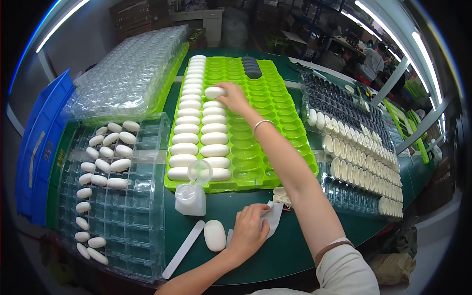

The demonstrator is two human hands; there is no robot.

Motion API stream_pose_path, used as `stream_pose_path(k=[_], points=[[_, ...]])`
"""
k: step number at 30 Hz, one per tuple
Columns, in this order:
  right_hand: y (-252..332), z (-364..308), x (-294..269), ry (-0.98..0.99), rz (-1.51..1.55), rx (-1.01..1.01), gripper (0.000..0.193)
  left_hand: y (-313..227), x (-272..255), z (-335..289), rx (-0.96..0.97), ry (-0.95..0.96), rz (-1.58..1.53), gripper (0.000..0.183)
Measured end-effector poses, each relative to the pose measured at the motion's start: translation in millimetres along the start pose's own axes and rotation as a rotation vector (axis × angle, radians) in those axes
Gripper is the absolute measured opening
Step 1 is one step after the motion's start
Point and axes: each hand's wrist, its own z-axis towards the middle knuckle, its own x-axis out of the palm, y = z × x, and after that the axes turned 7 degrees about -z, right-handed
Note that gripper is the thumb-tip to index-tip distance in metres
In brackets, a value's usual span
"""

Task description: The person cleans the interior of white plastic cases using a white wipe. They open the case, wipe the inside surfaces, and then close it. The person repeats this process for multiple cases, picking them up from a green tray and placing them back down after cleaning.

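My right hand reaches far over the bright green tray, its fingers closed on a smooth white oval case. This case is at the far end of the second column of white cases; whether it rests in its pocket I cannot tell. Close to the table's near edge, my left hand is curled on a white cloth or sheet, pinching part of it. Beside that hand a larger white rounded case lies on the green table. Small cream-coloured parts sit just beyond the cloth.
A clear pump bottle with its lid up and a flat white stick stand left of my left hand. At left is a clear tray with scattered white cases; at right, a tray of cream shells and dark ones.
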Motion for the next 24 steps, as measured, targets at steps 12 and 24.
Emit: stream_pose_path(k=[12, 24], points=[[-33, -119, -144, -0.105, -0.102, -0.042, 0.019, 3, 13, 3, -0.103, 0.054, -0.003, 0.030], [-35, -452, -408, -0.131, -1.224, 1.190, 0.027, -15, 15, 3, -0.136, 0.114, -0.054, 0.032]])
